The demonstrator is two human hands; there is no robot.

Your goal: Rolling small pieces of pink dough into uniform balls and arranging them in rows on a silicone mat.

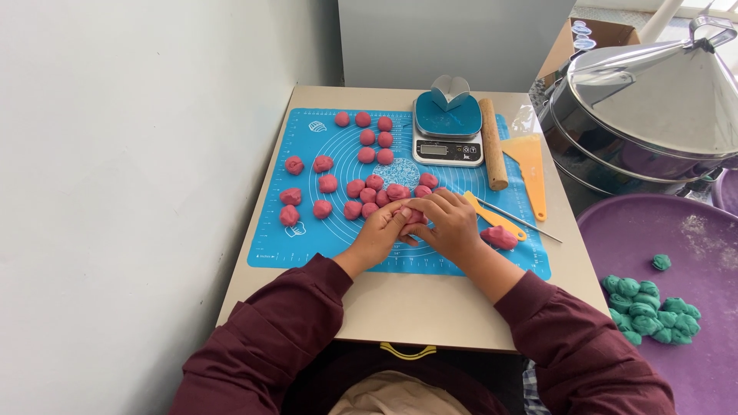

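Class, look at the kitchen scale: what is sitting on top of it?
On the kitchen scale sits a blue folded heart-shaped cutter or holder. The platform beneath it is partly covered.

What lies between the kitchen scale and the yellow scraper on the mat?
In the head view, a wooden rolling pin lies between the scale and the yellow scraper, lengthwise beside the scale.

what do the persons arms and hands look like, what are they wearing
Both arms are covered by long, loose dark maroon sleeves that bunch in soft folds and end at the wrists. The left hand and right hand are bare: no gloves, and no rings, watch or bracelets show from this view.
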